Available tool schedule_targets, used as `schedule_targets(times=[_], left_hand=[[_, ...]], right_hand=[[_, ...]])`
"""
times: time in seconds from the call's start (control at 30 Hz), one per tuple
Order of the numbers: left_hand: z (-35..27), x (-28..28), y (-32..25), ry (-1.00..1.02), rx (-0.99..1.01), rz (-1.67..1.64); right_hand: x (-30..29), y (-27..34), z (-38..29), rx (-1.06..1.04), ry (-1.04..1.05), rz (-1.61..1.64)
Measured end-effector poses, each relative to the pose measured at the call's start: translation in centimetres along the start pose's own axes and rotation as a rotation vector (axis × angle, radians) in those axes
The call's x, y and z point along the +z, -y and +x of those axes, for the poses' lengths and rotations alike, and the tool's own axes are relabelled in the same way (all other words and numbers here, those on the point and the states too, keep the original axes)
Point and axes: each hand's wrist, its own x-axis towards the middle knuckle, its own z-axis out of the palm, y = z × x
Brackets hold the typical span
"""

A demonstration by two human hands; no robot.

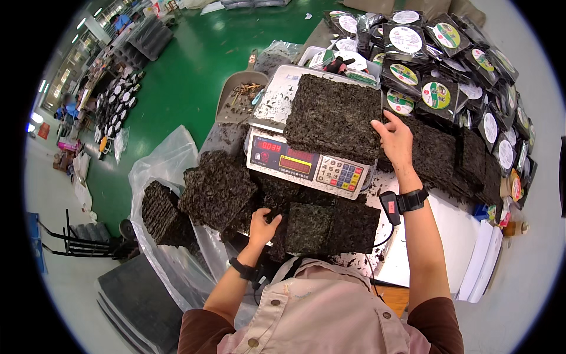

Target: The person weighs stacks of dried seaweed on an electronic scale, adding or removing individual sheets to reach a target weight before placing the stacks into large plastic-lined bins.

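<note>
A square of dark dried seaweed (334, 116) lies on the metal pan of a digital scale (305, 164), whose red display is lit. My right hand (395, 137) is at its right edge, the thumb touching the edge and the index finger held apart. Lower left, my left hand (264, 226) reaches among seaweed pieces in front of the scale, thumb and index finger apart; whether it grips one is unclear. Beside it are a smaller greenish seaweed piece (308, 228) and a darker one (357, 227). A thick seaweed stack (219, 190) stands left of the scale.
A clear plastic bag (164, 152) holds a seaweed block (160, 212) at left. Packed, labelled seaweed (435, 95) is heaped at right, behind loose stacks (431, 148). Beyond the scale are a white tray (376, 71) and a dustpan (230, 99) with debris. A cable (386, 240) hangs from my right wrist.
</note>
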Motion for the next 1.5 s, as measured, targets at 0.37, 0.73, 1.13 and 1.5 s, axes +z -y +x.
schedule_targets(times=[0.37,0.73,1.13,1.5], left_hand=[[-1.9,3.1,7.8,0.034,-0.277,0.494],[-0.2,0.4,6.8,0.103,-0.090,0.270],[2.8,-1.5,-0.8,0.089,-0.088,-0.276],[0.5,1.7,-2.2,0.434,-0.142,-0.528]], right_hand=[[-0.1,-13.9,-10.0,0.205,-0.151,0.259],[-0.7,-28.9,-21.3,0.682,0.215,-0.239],[-3.9,-24.4,-19.9,0.836,0.411,0.447],[-3.4,-18.7,-19.7,0.712,0.621,0.617]])
